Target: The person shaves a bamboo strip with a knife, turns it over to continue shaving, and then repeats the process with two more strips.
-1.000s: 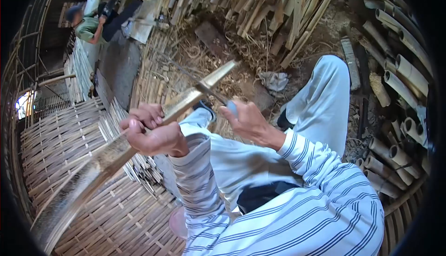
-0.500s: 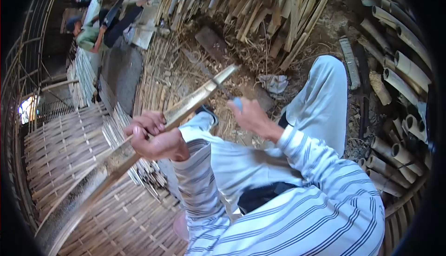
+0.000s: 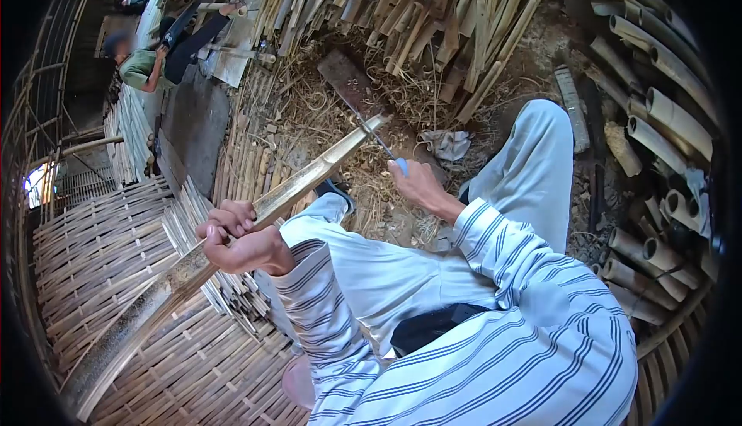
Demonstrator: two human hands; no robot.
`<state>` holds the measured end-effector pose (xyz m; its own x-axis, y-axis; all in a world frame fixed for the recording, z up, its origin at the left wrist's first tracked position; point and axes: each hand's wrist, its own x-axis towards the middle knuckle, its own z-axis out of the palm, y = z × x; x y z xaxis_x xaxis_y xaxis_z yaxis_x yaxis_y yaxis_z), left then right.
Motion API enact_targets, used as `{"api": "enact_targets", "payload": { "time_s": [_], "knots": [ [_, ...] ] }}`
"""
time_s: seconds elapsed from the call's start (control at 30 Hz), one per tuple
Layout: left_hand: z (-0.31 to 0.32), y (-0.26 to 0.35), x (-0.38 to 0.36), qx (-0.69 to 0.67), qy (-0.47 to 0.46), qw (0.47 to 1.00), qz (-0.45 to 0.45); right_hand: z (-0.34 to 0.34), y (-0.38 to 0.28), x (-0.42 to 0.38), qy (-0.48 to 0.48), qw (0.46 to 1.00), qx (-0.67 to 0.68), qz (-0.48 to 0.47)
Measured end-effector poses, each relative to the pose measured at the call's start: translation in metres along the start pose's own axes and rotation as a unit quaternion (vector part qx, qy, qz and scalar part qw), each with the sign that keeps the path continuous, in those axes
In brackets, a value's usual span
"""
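Observation:
A long split bamboo strip (image 3: 309,175) runs slantwise from the lower left to a pale, cut tip in the middle of the head view. My left hand (image 3: 246,239) is closed around it at mid-length. In my right hand (image 3: 423,189) is a knife (image 3: 379,141) with a blue handle, the fingers wrapped round the grip. Its thin blade lies across the strip just short of the tip. My knees are bent on either side of the work, in light trousers.
Split bamboo pieces (image 3: 479,24) are heaped ahead, with curly shavings (image 3: 297,113) and a dark wooden block (image 3: 344,74) before them. Bamboo tubes (image 3: 680,124) are stacked at right. A woven bamboo mat (image 3: 100,248) lies left. Another person (image 3: 143,66) sits at upper left.
The knife blade has shifted slightly closer to the strip's tip. My left hand and the strip have moved a little left and down in view; the other person's arm has changed position.

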<state>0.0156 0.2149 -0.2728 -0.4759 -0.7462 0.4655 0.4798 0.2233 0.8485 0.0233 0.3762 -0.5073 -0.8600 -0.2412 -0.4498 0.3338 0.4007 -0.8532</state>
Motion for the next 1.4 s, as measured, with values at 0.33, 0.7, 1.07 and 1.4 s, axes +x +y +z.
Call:
{"api": "enact_targets", "payload": {
  "time_s": [0.33,0.7,1.07,1.4],
  "knots": [
    [-0.023,-0.01,0.023,-0.018,-0.059,0.998,-0.005,0.027,-0.026,-0.021,-0.007,0.987,0.018,-0.161],
    [-0.035,-0.023,0.056,0.006,0.0,0.999,-0.034,0.047,0.061,0.124,-0.013,0.999,-0.04,0.017],
    [-0.03,-0.031,0.073,0.013,-0.016,0.999,-0.04,0.056,0.086,0.153,-0.038,0.994,0.001,0.103],
    [-0.028,-0.028,0.069,0.0,-0.036,0.999,-0.028,0.054,0.122,0.158,0.008,0.993,-0.046,0.108]
  ]
}}
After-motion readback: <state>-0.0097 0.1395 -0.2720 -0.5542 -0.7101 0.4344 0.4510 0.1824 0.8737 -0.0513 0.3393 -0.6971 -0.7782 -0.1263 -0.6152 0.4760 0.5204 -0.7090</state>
